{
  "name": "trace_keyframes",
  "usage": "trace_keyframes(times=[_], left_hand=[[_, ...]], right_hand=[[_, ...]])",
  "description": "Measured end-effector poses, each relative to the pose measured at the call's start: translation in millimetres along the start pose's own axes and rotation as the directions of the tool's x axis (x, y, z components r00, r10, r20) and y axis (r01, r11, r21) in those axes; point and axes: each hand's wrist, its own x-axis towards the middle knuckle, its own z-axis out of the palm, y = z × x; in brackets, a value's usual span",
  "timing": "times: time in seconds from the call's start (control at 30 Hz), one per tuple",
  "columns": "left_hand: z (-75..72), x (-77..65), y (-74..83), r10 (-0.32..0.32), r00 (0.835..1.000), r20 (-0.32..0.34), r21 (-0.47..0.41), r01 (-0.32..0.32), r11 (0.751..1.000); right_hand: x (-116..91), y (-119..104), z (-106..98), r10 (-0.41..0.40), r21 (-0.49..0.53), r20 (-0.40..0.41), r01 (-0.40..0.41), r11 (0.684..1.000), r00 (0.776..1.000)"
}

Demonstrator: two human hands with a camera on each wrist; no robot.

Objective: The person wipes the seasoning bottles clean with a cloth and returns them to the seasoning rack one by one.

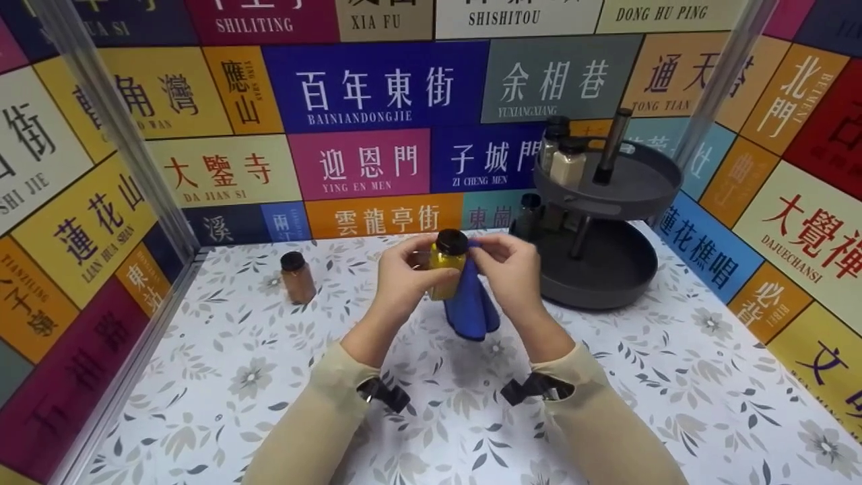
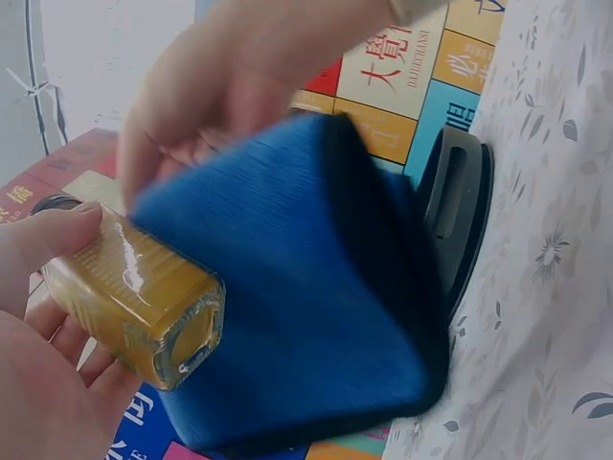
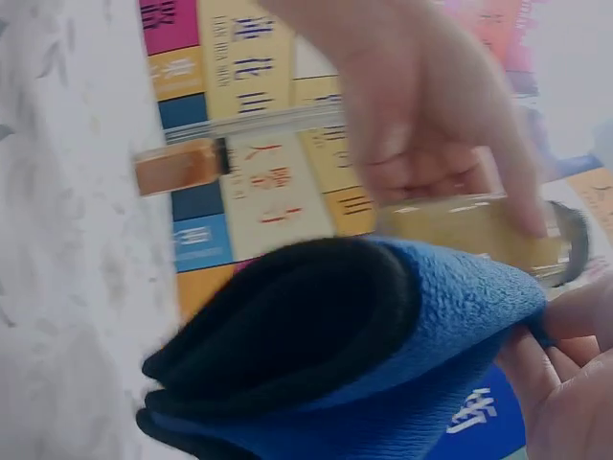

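My left hand [image 1: 403, 277] grips a square glass jar [image 2: 139, 292] of yellow powder with a black lid, held upright above the table. Beside it, my right hand [image 1: 506, 268] pinches a blue cloth [image 1: 471, 306] with dark edging by its top, and the folds hang down. In the left wrist view the cloth [image 2: 287, 278] spreads right behind the jar. The right wrist view shows the cloth's folded opening [image 3: 287, 326] below the jar [image 3: 469, 235].
A jar of reddish-brown powder [image 1: 297, 279] stands on the flowered tablecloth [image 1: 249, 377] at left. At right is a black two-tier round rack [image 1: 599, 283] with several black-lidded jars [image 1: 568, 165]. Sign-printed panels [image 1: 377, 87] and metal posts [image 1: 121, 128] enclose the table.
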Motion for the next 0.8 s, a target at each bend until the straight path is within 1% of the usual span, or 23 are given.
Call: trace_keyframes(times=[0.13,0.2,0.27,0.37,0.47,0.57,0.67,0.8], left_hand=[[1.0,-1.4,-2.7,-0.010,1.000,0.018,0.002,0.010,1.000],[0.8,-1.6,-3.5,-0.013,1.000,0.018,0.006,0.013,1.000],[0.5,-1.2,-4.3,-0.015,1.000,0.017,0.008,0.015,1.000],[-0.1,-0.2,-4.6,-0.010,1.000,0.023,-0.002,0.010,1.000],[-1.6,0.4,-3.3,0.003,1.000,0.021,-0.017,-0.003,1.000],[-3.9,0.0,-0.7,0.011,1.000,0.001,-0.027,-0.011,1.000],[-5.9,-0.3,1.4,0.012,1.000,-0.027,-0.036,-0.013,0.999],[-6.9,-0.7,3.4,0.015,0.999,-0.043,-0.038,-0.017,0.999]], right_hand=[[-0.9,-11.9,-6.3,-0.064,0.088,-0.054,0.069,0.994,0.996],[-1.6,-15.4,-7.1,-0.091,0.102,-0.068,0.098,0.990,0.994],[-1.8,-16.0,-6.2,-0.106,0.094,-0.073,0.113,0.989,0.992],[-1.1,-10.8,-2.9,-0.094,0.034,-0.073,0.097,0.995,0.993],[0.0,-1.2,2.7,-0.061,-0.048,-0.044,0.059,0.997,0.997],[-1.0,8.5,9.4,-0.027,-0.130,0.010,0.028,0.991,1.000],[-2.8,17.5,15.1,-0.003,-0.200,0.063,0.015,0.980,0.998],[-4.7,24.8,19.2,0.025,-0.241,0.104,0.001,0.970,0.994]])
